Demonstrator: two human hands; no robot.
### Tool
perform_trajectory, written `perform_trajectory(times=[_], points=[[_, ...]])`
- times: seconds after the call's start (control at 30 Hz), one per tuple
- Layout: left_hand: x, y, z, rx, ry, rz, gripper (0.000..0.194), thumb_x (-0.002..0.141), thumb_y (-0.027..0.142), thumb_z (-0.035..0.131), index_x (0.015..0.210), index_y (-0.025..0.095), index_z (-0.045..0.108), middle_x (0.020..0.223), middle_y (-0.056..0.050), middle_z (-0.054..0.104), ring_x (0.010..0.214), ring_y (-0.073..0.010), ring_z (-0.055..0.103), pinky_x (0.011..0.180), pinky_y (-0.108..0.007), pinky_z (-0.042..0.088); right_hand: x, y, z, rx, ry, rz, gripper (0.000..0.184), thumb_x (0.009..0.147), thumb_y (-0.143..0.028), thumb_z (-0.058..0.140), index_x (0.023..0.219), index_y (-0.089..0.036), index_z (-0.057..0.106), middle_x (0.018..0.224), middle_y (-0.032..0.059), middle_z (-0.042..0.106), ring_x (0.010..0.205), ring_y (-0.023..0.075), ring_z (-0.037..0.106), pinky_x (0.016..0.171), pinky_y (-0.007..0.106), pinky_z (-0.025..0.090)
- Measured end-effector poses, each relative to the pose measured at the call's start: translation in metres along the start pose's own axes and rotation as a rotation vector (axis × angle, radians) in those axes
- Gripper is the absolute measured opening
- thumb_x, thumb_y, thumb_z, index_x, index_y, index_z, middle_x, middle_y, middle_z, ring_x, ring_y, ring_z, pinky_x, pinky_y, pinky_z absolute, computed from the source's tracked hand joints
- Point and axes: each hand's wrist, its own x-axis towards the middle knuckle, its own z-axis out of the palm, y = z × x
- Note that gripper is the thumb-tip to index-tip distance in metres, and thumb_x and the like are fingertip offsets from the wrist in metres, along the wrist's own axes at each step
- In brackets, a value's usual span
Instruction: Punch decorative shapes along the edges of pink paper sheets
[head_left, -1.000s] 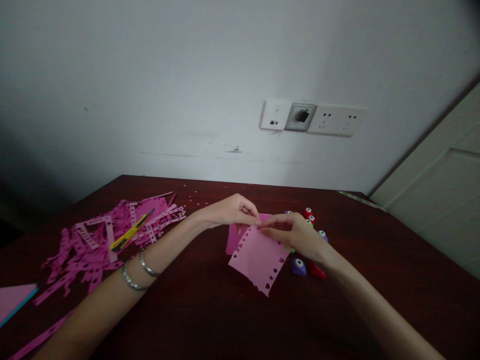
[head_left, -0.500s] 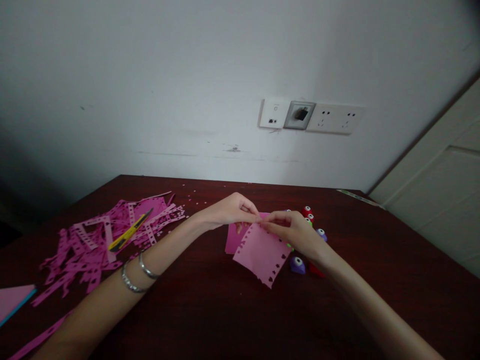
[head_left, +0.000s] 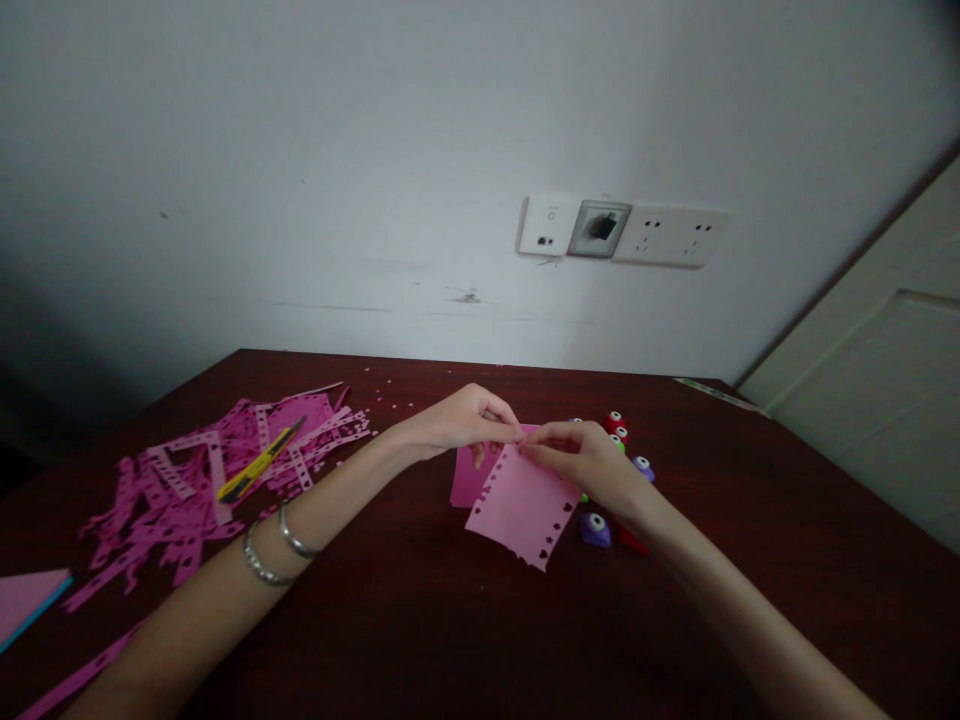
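My left hand (head_left: 480,420) and my right hand (head_left: 581,455) meet over the middle of the table, fingertips pinched together at the top edge of a pink sheet of paper (head_left: 525,505). Small shapes are punched along two of its sides, and its lower edge is jagged. Behind it a second, darker pink sheet (head_left: 466,485) shows partly. Whether my fingers also touch that one I cannot tell. By my right hand lie several small craft punches in purple (head_left: 595,530), red (head_left: 614,421) and green, some partly covered by the hand.
Punched pink paper strips (head_left: 180,510) are heaped on the left of the dark wooden table (head_left: 420,640). A yellow utility knife (head_left: 259,465) rests on the heap. At the left edge lies a stack of paper (head_left: 30,605). Wall sockets (head_left: 667,236) are behind the table.
The hanging pink sheet has swung very slightly, its lower corner a touch up and to the right. Both hands stay almost where they were.
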Motion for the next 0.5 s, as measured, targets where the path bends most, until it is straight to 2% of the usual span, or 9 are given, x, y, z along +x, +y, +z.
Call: perform_trajectory(times=[0.2, 0.5], points=[[-0.0005, 0.0014, 0.0009, -0.011, 0.011, 0.026, 0.028, 0.071, 0.039, 0.067, 0.079, 0.011, 0.065, 0.062, 0.0, 0.058, 0.047, -0.0063, 0.049, 0.048, -0.024, 0.039, 0.0, 0.002, 0.0002, 0.03, 0.018, -0.012, 0.018, 0.073, -0.034, 0.063, 0.072, -0.017, 0.067, 0.067, 0.0039, 0.064, 0.053, 0.0111, 0.054, 0.046, 0.023, 0.041], [0.0016, -0.0027, 0.0015, -0.047, -0.034, -0.019, 0.026, 0.071, 0.037, 0.066, 0.079, 0.012, 0.066, 0.061, -0.001, 0.059, 0.047, -0.0061, 0.049, 0.047, -0.023, 0.037, -0.0013, -0.0014, -0.0012, 0.023, -0.034, -0.026, 0.015, 0.072, -0.03, 0.063, 0.071, -0.016, 0.067, 0.067, 0.0038, 0.063, 0.055, 0.0115, 0.054, 0.048, 0.023, 0.041]])
